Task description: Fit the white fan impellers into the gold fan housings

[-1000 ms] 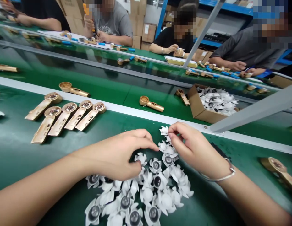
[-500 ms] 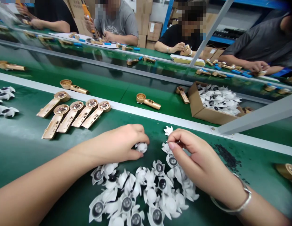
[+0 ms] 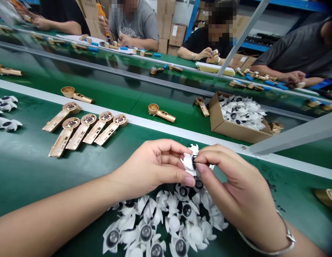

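Blue metal shelving [image 3: 297, 4] and stacked cardboard cartons [image 3: 178, 35] stand behind the far bench [image 3: 168, 59]. A grey diagonal strut [image 3: 244, 34] rises from the far bench's near edge. Bright reflections mark the green work surface [image 3: 29, 157].

Glossy metallic-gold casings [image 3: 87, 120]; smooth white plastic-looking fan blades [image 3: 173, 224]

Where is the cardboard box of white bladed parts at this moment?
In the head view, the cardboard box is right of centre, just beyond the white rail, beside the slanted grey post.
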The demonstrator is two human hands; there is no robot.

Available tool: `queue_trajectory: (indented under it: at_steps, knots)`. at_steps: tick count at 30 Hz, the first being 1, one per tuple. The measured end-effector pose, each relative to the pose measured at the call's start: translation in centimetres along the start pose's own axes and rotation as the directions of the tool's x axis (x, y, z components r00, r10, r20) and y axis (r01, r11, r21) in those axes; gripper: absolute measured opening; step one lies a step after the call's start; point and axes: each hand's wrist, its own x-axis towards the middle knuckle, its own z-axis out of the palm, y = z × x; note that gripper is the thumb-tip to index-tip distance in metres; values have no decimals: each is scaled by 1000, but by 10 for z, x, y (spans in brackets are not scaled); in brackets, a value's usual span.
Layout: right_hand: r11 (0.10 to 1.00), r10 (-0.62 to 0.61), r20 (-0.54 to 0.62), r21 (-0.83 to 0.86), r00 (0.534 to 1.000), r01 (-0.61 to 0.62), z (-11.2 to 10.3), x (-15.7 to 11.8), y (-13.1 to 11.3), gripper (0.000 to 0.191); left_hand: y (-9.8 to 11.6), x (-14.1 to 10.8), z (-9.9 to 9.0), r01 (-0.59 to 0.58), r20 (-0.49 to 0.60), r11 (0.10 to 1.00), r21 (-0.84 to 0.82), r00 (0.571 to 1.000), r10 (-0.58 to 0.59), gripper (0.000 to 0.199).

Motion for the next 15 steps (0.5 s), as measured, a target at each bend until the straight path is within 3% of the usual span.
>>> queue_trajectory:
  at_steps: [3, 6, 9, 10, 12, 13, 15]
  knots:
    - [1000, -20, -6, -16, 1000, 20, 1, -4, 0, 13, -2, 1, 1, -9, -20, 1000, -15, 1000, 9, 33]
    - [985, -152, -19, -85, 988, 149, 1, -7, 0, 23, -2, 4, -1, -76, -85, 997, -25, 994, 74, 31]
    - [951, -245, 6, -190, 969, 242, 2, 14, 8, 30, 4, 7, -8, -192, -184, 981, 25, 964, 194, 29]
    - [954, -182, 26, -240, 983, 182, 4, 30, 15, 29, 6, 8, -11, -220, -221, 974, 54, 949, 226, 30]
    - [930, 88, 49, -361, 995, -64, 12, 75, 33, 30, 13, 10, -18, -244, -296, 965, 95, 919, 262, 31]
    - [844, 338, 58, -460, 939, -276, 17, 102, 44, 35, 16, 11, -21, -243, -327, 965, 101, 908, 263, 31]
    - [719, 532, -8, -523, 847, -457, 29, 154, 66, 43, 22, 11, -26, -231, -368, 969, 87, 896, 247, 32]
